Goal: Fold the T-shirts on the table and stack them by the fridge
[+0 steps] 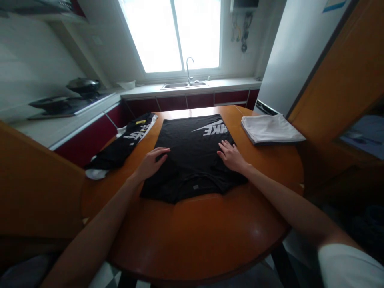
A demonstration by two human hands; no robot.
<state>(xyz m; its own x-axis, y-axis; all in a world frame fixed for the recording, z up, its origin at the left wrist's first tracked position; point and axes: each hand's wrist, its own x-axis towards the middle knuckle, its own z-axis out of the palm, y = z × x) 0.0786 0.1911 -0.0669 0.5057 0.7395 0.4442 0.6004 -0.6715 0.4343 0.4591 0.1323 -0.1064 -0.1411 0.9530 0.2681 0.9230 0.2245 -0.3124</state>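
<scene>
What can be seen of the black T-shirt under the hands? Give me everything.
The black T-shirt lies flat on the round wooden table, partly folded with its sides tucked in. It looks like soft knit fabric, with a white printed logo at the far end and a small grey tag by the near collar. The left hand and right hand press flat on it.

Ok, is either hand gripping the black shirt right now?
No: the left hand and right hand both lie flat and open on the black shirt, pressing it to the table.
</scene>
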